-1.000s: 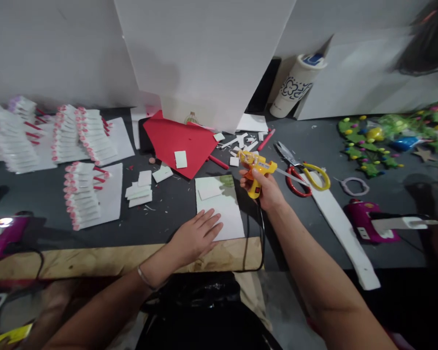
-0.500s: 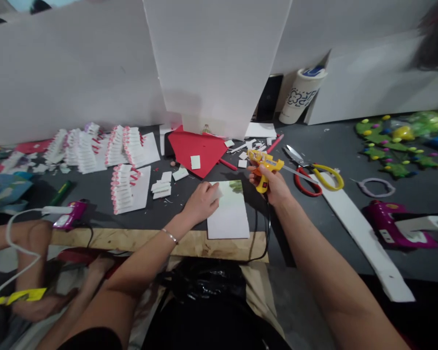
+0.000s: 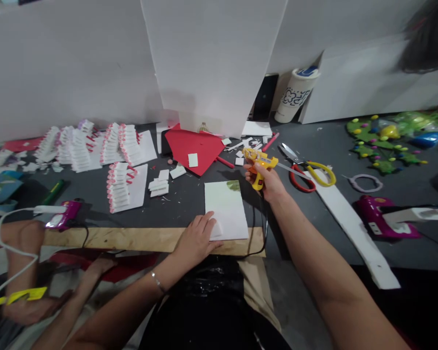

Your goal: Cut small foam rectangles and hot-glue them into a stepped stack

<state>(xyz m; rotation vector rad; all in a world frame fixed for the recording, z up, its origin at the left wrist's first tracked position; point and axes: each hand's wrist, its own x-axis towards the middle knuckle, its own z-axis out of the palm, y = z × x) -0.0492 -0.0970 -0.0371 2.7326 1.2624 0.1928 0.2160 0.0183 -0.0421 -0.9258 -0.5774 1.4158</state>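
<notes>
My right hand (image 3: 265,179) grips a yellow hot glue gun (image 3: 260,158) by its handle, nozzle toward the left and a clear glue stick out of its back. On the table edge lies a white rectangular card (image 3: 230,206) with a pale green tint and a darker green patch at its top. My left hand (image 3: 194,237) is at the card's lower left corner. Its fingers and thumb are around a small white foam piece (image 3: 216,229) against the card; the fingers partly hide the piece.
Scissors (image 3: 306,170) lie right of the glue gun on a long white strip (image 3: 350,223). Further right is a purple power strip (image 3: 383,218). Red paper (image 3: 195,148), foam scraps (image 3: 158,187) and clothespin-like rows (image 3: 118,187) lie left. Another person's arm (image 3: 25,262) is at lower left.
My left hand has moved down the card toward its lower left corner, with the small white foam piece. My right hand keeps the glue gun nearly in place.
</notes>
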